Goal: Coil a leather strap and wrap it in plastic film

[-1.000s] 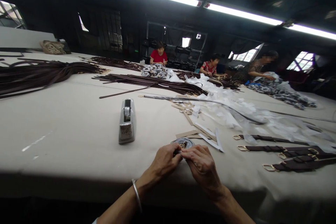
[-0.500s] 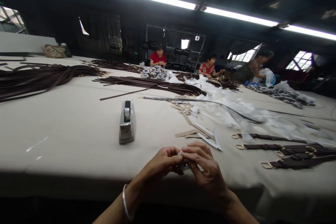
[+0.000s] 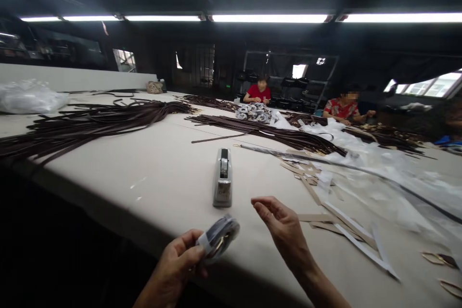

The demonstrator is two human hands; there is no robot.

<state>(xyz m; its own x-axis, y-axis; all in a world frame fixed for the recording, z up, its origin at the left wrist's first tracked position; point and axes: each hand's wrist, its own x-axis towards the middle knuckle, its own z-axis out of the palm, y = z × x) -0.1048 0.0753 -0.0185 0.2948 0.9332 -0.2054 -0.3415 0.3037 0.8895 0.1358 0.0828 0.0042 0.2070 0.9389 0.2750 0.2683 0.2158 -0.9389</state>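
Note:
My left hand (image 3: 182, 257) is closed around one end of a dark coiled strap (image 3: 221, 237) in clear plastic, with a whitish band across it by my thumb. A gold metal part glints within the coil. My right hand (image 3: 283, 226) is raised over the table, apart from the coil. Its fingers curve loosely, with thumb and fingertips close and nothing visible between them. Beyond the coil, a grey tape dispenser (image 3: 223, 180) stands upright on the table, to the left of my right fingertips.
Paper strips (image 3: 335, 224) lie right of my right hand. Dark straps (image 3: 108, 122) spread across the left of the pale table (image 3: 155, 192); another strap bundle (image 3: 267, 132) lies farther back. Plastic wrapping (image 3: 390, 168) is heaped at right. Two people (image 3: 258, 92) sit across the table, near wrapped coils (image 3: 254, 112).
My hands have come apart: the left keeps the coiled strap, while the right has let go and moved off it. The view has swung left, and the dispenser appears farther right.

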